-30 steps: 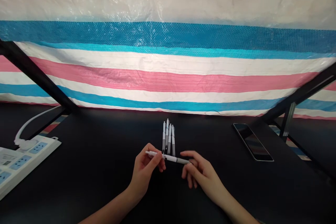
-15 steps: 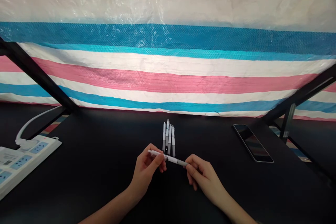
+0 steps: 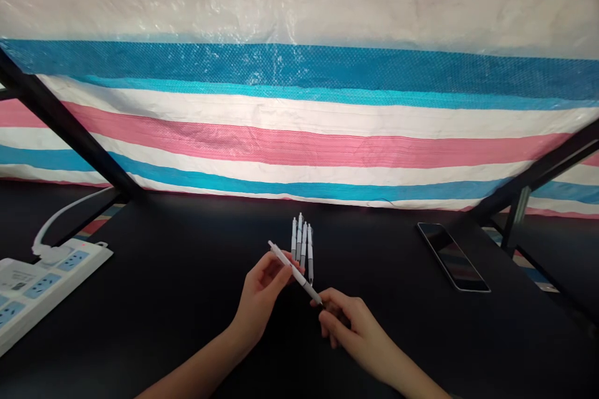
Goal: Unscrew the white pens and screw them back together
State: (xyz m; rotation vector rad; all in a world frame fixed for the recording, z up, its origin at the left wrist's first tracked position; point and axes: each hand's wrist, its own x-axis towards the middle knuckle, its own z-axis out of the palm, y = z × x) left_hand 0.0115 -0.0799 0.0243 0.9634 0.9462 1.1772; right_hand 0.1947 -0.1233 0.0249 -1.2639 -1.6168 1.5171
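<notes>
A white pen with a grey grip (image 3: 298,275) is pinched between the thumb and fingers of my left hand (image 3: 264,292). It slants down to the right, its tip beside the fingers of my right hand (image 3: 349,325). The right thumb and index finger are apart near that tip; whether a fingertip touches it I cannot tell. Just beyond the held pen, several similar white and grey pens (image 3: 309,249) lie side by side on the black table (image 3: 196,262), their lower ends partly hidden by my left fingers and the held pen.
A black phone (image 3: 453,257) lies at the right. At the left is a white power strip (image 3: 56,283) with a plugged-in white cable (image 3: 65,209). Dark slanted bars (image 3: 79,137) stand on both sides, and a striped tarp (image 3: 299,149) hangs behind the table.
The held pen has tilted more steeply, its left end raised and its tip lowered. My right hand has moved slightly down and left, and its thumb and index finger have come apart.
</notes>
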